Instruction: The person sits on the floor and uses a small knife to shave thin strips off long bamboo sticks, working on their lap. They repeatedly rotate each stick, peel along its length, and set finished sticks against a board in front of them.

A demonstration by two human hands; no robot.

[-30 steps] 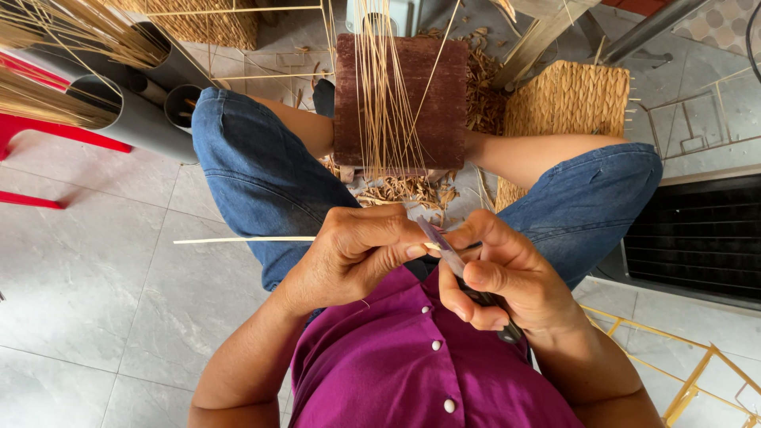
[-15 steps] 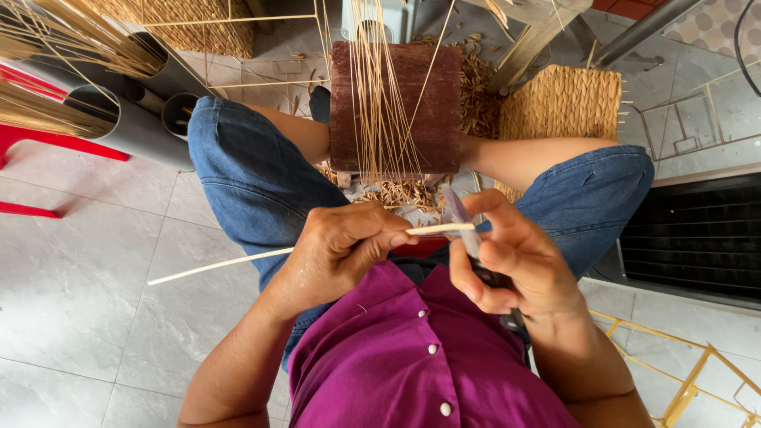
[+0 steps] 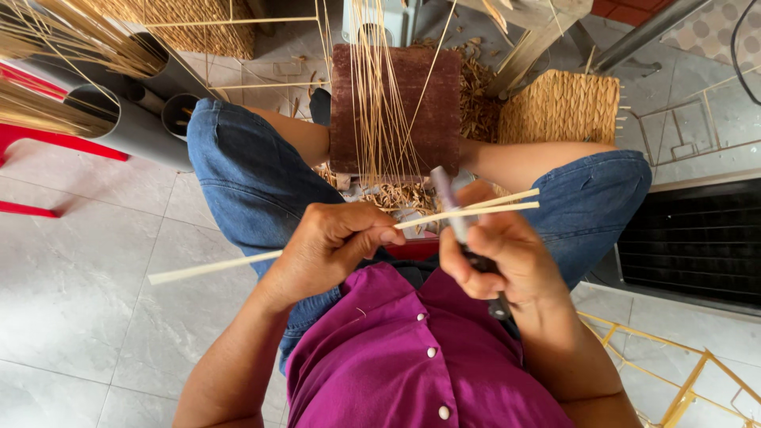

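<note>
change: cane strip (image 3: 341, 240) has slid further toward 9 o'clock through the left hand since half a second ago; its free end now reaches well out over the floor, and the split at the right end has opened into two thin tails past the knife.
floor: pale grey tiled floor (image 3: 71, 301), fills 7 to 9 o'clock.
person: seated, magenta buttoned shirt (image 3: 396, 357) at 6 o'clock, blue jeans (image 3: 246, 174) on both knees, knees spread to 10 and 2 o'clock.
block: dark brown block (image 3: 432, 111) at 12 o'clock between the knees, thin cane stalks (image 3: 372, 95) standing across its front, shavings (image 3: 396, 194) heaped at its base.
baskets: woven basket (image 3: 559, 107) at 1 o'clock just beside the right knee; another woven piece (image 3: 190, 24) at 11 o'clock.
tubes: grey tubes (image 3: 135, 127) at 10 o'clock, stuffed with cane bundles (image 3: 71, 32).
chair: red frame (image 3: 47, 139) at 9 o'clock edge.
wire frame: yellow wire frame (image 3: 674, 372) at 4 o'clock.
left hand: left hand (image 3: 329, 246) closed on the cane strip, thumb and forefinger pinching it just left of the split.
right hand: right hand (image 3: 503, 257) clenched on the knife (image 3: 464, 234), dark handle out below the palm, blade up toward 12 o'clock, set in the split.
strip location: centre frame, running 9 to 2 o'clock, slightly tilted, above the lap.
</note>
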